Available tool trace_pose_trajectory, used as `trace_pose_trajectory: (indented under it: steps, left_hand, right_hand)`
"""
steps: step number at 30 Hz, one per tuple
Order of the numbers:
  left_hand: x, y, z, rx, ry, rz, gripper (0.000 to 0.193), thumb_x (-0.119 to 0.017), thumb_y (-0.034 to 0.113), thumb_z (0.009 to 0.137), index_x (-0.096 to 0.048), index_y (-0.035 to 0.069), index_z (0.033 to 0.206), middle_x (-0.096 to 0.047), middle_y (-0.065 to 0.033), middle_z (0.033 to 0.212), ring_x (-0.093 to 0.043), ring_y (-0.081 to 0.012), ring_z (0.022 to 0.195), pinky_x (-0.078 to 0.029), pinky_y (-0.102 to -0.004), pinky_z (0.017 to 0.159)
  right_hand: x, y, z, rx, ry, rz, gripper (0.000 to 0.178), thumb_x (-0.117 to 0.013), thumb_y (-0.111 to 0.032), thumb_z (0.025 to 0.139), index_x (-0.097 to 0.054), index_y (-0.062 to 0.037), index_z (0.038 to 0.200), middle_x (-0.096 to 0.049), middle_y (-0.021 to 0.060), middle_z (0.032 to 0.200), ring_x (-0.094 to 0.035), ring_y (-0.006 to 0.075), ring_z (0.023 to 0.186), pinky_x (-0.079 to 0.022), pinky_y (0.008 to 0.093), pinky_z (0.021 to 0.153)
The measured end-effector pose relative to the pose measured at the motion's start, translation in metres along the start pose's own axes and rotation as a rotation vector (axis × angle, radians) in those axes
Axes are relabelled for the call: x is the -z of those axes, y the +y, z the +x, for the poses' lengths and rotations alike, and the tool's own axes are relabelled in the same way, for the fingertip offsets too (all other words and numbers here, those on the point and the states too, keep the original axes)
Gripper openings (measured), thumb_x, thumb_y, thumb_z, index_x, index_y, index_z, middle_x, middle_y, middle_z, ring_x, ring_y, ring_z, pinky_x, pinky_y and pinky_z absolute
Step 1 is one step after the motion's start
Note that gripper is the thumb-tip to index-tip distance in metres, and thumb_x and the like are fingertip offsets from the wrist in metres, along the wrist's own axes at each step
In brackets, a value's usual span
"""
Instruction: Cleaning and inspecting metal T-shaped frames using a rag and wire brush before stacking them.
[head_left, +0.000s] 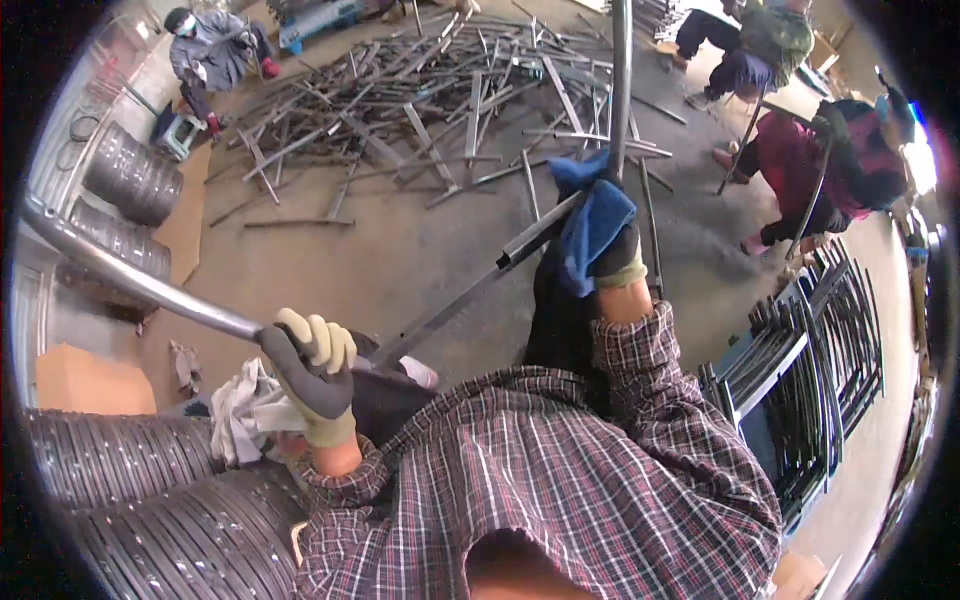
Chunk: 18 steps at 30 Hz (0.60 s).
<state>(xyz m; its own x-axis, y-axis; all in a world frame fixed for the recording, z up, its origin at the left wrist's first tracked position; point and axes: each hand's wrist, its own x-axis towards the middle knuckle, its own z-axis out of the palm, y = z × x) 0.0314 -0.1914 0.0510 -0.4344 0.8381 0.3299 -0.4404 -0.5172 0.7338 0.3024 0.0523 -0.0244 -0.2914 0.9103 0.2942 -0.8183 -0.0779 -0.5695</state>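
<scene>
My left hand (318, 375), in a grey and cream work glove, is closed around a metal tube frame (150, 283) near a corner. One shiny tube runs from that hand toward the far left. A flat crossbar (445, 312) with a dark slot links the corner by my left hand to the area by my right hand. My right hand (625, 258), gloved alike, presses a blue cloth (590, 225) around the other corner, where a second tube (621, 80) rises to the top edge. The cloth hides most of the right fingers.
Ahead on the floor spreads a heap of loose metal frames (420, 110). Coiled dark strips (130, 450) are stacked at my left beside a white rag (245, 405). Stacked black frames (800, 370) stand at my right. Several people (835, 165) sit around the heap.
</scene>
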Motion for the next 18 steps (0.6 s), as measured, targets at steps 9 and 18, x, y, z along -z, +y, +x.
trace_pose_trajectory:
  steps: [9, 18]
  left_hand:
    - [0.075, -0.03, 0.043, 0.66, 0.075, -0.665, 0.038, -0.049, 0.041, 0.101, -0.063, 0.007, 0.095, -0.039, 0.0058, 0.062, -0.035, -0.0062, 0.047, -0.03, -0.0248, 0.046]
    - [0.099, -0.116, 0.001, 0.995, 0.453, -1.283, 0.018, -0.051, 0.018, 0.098, -0.049, 0.006, 0.084, -0.044, 0.0036, 0.069, -0.043, -0.0082, 0.056, -0.037, -0.0258, 0.059]
  right_hand:
    - [-0.031, -0.015, -0.043, -0.143, -0.028, 0.267, 0.037, -0.052, -0.033, 0.098, -0.055, -0.0111, 0.127, -0.062, 0.0086, 0.122, -0.06, 0.0272, 0.107, -0.05, 0.0418, 0.091]
    - [-0.05, 0.043, -0.02, -0.145, 0.105, -0.012, 0.021, -0.054, -0.024, 0.098, -0.056, -0.0104, 0.114, -0.061, 0.0034, 0.101, -0.058, 0.0171, 0.095, -0.048, 0.0313, 0.087]
